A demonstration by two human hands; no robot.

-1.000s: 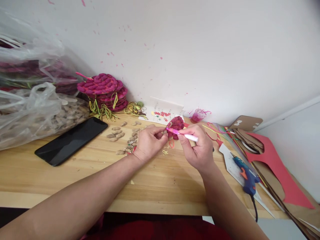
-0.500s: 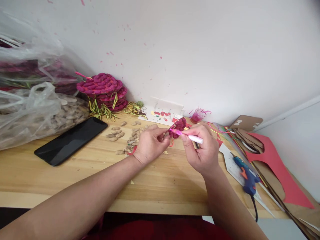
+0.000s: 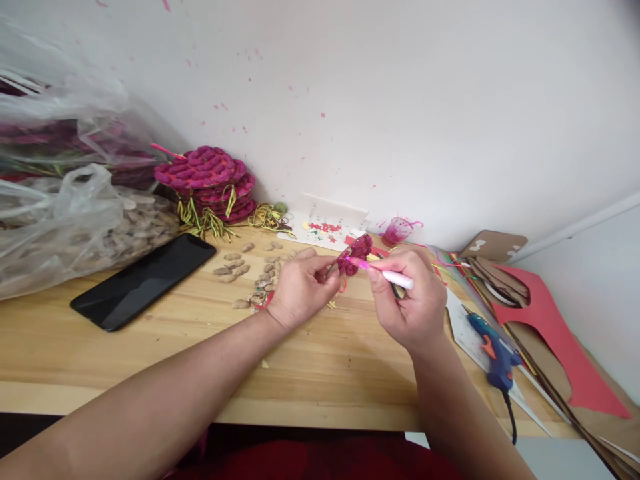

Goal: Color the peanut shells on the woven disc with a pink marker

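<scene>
My left hand [image 3: 306, 285] pinches the near edge of a small magenta peanut-shell piece [image 3: 361, 248], tilted above the table. In my right hand [image 3: 411, 297] is a paintbrush [image 3: 397, 279] with a white handle and a pink-stained end; its tip meets the piece's surface. A loop of orange-pink cord [image 3: 343, 285] hangs below the piece. Loose peanuts [image 3: 235, 267] lie to the left of my left hand. Behind the hands stands a clear cup of magenta paint [image 3: 397, 230], and a white sheet with red and green stars [image 3: 324, 229] lies beyond the piece.
A black phone [image 3: 145, 280] lies at left, before a plastic bag of peanuts [image 3: 135, 213]. Magenta peanut-covered discs [image 3: 205, 170] with yellow-green tassels are stacked against the wall. At right are a blue glue gun [image 3: 497, 353] and cut red card [image 3: 555, 333].
My right hand has shifted slightly right with the paintbrush, its tip moving a little along the piece. My left hand stays almost still.
</scene>
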